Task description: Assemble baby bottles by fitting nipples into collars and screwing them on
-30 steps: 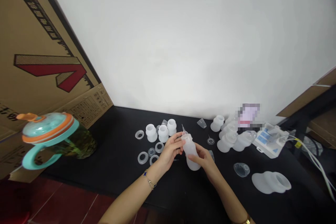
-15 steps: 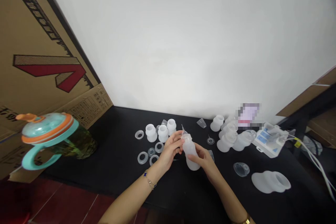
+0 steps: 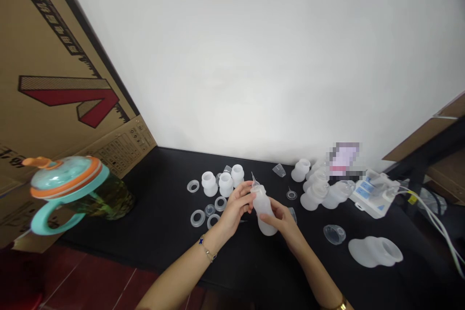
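Bottle is sitting, in the head view, toward 5 o'clock from frame centre, between the person's two hands and over the black table. Its long axis is tilting, running from 11 o'clock at the top to 5 o'clock at the base; the clear, thin-tipped spout is pointing toward 11 o'clock. The body is showing a cloudy, translucent white finish, narrowing at the neck and rounding at the base. Whether the base is touching the table cannot be told. The left hand is half curling, pinching the neck from 9 o'clock. The right hand is partly wrapping the lower body from 4 o'clock, its thumb lying across the front. Three white containers are standing nearby at 10 o'clock; a flanged piece is lying well apart at 4 o'clock.
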`<state>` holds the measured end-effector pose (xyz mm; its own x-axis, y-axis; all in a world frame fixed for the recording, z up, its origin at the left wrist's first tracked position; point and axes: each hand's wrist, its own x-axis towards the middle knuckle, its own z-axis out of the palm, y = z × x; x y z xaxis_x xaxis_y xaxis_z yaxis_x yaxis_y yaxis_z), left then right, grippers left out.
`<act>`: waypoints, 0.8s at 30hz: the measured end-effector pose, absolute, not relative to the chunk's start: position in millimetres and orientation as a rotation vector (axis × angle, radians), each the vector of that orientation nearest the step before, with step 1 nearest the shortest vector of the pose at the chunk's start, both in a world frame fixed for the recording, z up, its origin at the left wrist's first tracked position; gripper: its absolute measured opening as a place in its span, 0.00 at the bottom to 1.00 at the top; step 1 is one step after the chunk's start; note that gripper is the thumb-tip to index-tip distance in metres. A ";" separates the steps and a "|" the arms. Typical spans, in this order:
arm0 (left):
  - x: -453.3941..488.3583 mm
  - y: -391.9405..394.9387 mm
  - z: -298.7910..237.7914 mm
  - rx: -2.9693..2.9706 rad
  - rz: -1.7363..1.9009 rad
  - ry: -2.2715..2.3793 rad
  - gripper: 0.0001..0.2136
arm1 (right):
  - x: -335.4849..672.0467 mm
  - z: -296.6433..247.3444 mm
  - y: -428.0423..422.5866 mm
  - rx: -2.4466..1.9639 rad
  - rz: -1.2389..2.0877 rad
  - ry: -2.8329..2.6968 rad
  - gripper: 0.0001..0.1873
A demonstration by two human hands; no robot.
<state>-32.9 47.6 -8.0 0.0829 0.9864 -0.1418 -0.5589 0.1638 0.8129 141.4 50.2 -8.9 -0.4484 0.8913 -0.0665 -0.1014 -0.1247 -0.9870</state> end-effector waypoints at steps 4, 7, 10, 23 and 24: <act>-32.9 47.5 -7.6 0.648 1.285 0.780 0.18 | 141.7 -10.9 51.6 -0.948 1.666 -1.380 0.28; -32.8 47.6 -7.2 0.646 1.283 0.774 0.18 | 141.6 -12.2 52.1 -0.961 1.672 -1.369 0.30; -33.0 48.0 -6.7 0.640 1.271 0.780 0.19 | 141.4 -12.0 51.8 -0.966 1.668 -1.361 0.29; -32.4 46.5 -1.7 0.624 1.275 0.782 0.18 | 141.0 -9.3 51.0 -0.958 1.666 -1.362 0.29; -32.2 46.4 -1.9 0.634 1.281 0.790 0.19 | 140.9 -9.1 50.8 -0.957 1.666 -1.362 0.29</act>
<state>-32.2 46.4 -1.9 0.0974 0.9824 -0.1591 -0.5830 0.1859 0.7909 140.9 50.8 -9.1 -0.4241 0.9020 -0.0811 -0.0999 -0.1356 -0.9857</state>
